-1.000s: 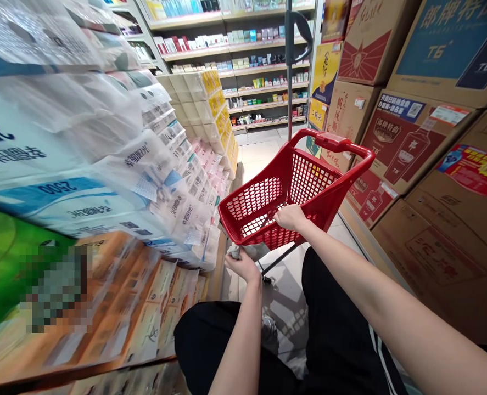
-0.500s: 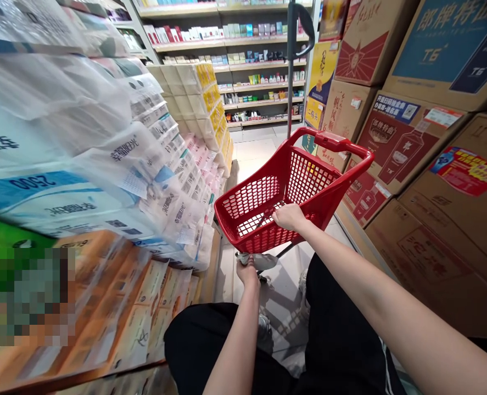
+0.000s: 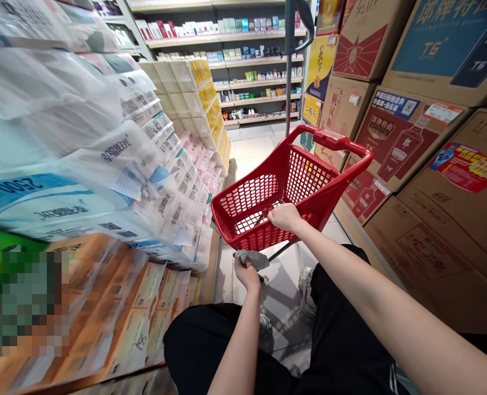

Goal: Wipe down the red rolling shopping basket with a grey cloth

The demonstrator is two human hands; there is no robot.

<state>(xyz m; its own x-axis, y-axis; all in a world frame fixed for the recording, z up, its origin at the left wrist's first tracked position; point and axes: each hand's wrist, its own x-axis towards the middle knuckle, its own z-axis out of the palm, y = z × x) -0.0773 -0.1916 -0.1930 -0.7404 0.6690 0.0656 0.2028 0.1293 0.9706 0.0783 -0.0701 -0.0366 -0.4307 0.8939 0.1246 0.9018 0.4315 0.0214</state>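
Note:
A red plastic shopping cart [image 3: 263,237] with lattice walls stands tilted in front of me, its basket holding nothing I can make out. My right hand [image 3: 284,216] is closed over the near rim of the basket. Just below the basket's lower corner, my left hand [image 3: 248,272] pinches a crumpled grey cloth [image 3: 255,259]. The fingers of both hands are partly hidden. Under the basket runs a dark metal leg [image 3: 279,251] of the cart.
Wrapped tissue packs [image 3: 103,159] are stacked along the left, with orange packs [image 3: 115,307] lower down. Cardboard boxes [image 3: 428,219] line the right side. Behind the cart rise a dark upright pole with a loop handle [image 3: 288,82] and shelves [image 3: 251,63] of small goods.
The grey cloth and my left hand have shifted slightly, and the cloth shows more bunched below the basket. My right hand keeps its hold on the rim. The view has moved a little.

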